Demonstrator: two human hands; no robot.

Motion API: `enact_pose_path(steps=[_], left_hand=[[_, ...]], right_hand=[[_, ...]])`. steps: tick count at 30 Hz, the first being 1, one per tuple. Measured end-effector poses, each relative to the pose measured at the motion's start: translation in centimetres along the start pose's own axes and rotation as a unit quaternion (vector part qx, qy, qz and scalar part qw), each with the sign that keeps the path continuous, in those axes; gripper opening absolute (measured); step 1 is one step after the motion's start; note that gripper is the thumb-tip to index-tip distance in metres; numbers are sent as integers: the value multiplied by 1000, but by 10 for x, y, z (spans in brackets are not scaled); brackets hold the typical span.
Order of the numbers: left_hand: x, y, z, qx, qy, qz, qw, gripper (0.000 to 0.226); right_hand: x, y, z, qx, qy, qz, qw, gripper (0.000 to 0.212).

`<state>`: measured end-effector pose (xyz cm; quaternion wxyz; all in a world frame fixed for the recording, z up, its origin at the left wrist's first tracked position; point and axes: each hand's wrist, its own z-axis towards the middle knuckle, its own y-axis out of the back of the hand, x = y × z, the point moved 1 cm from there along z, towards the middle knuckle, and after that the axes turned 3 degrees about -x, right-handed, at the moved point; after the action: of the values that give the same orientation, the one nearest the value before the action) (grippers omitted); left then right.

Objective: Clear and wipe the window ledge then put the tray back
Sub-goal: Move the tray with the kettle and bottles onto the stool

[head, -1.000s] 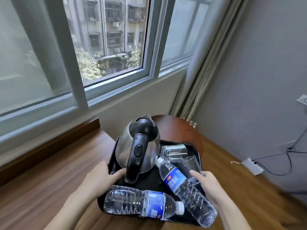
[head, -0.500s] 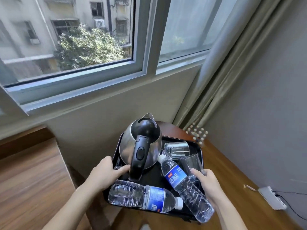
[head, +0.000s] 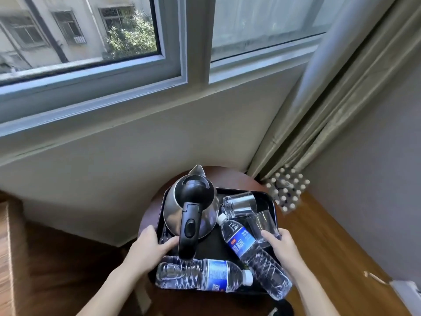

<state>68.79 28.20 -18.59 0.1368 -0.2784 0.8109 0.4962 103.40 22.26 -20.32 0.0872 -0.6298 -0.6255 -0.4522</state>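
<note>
A black tray (head: pixel 268 197) is held over a small round dark-wood table (head: pixel 227 176) under the window. My left hand (head: pixel 151 245) grips the tray's left edge and my right hand (head: pixel 279 246) grips its right edge. On the tray stand a steel kettle (head: pixel 191 206) with a black handle and two clear glasses (head: pixel 239 202). Two water bottles with blue labels lie on it, one (head: pixel 205 275) across the near edge and one (head: pixel 248 247) slanting over the near right corner. The pale window ledge (head: pixel 127 115) runs above.
A grey-green curtain (head: pixel 330 106) hangs at the right. Beside its foot sits a pack of white-capped bottles (head: pixel 288 190) on the wooden floor. A white power strip (head: pixel 407 293) lies at the far right. A wooden surface edge (head: pixel 6 247) shows at the far left.
Both hands have carried the tray to the right, away from the wooden ledge surface, and it now hangs over the round table. The view has swung right and down.
</note>
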Motion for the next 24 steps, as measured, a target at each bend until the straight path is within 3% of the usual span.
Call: enact_pose_path(steps=[6,10,17,22,24], left_hand=[[16,-25,32,4,2,-12,1000,61],[24,-38,36,-1,9,-7,1000,54],[39,-57,41,17,23,-34,999,70],[58,-75,46,23,27,-31,999,76],[69,-82,48,31,19,-41,998,81]], right_hand=[[-12,-19,40,13,-10,-12,1000,52],[-14,-23,53,20,-10,-13,1000,54],[-22,-23,65,23,-16,-16,999,55],[-22,-21,65,20,3,-50,999,100],[-22,-21,65,16,14,-68,997,93]])
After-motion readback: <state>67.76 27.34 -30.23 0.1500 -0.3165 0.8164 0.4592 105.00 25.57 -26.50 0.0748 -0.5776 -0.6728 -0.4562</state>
